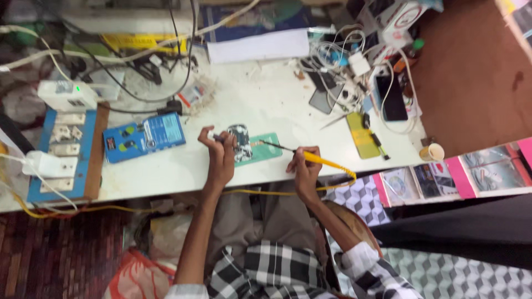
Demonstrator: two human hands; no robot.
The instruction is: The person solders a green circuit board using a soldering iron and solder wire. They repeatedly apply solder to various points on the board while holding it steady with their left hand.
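Note:
My left hand (219,154) rests on the white workbench (266,99), its fingers pinching a thin tool against a small dark circuit board (239,140). The board lies on a green mat (260,148). My right hand (304,166) grips a yellow-handled soldering iron (321,161). Its dark tip reaches left toward the board's edge. A yellow cable runs from the handle off the bench's front edge.
A blue meter box (145,136) lies left of the mat, a blue switch panel (62,155) farther left. Phones (392,98), chargers and tangled white cables crowd the back right. A yellow phone panel (361,135) and a paper cup (433,151) sit at the right.

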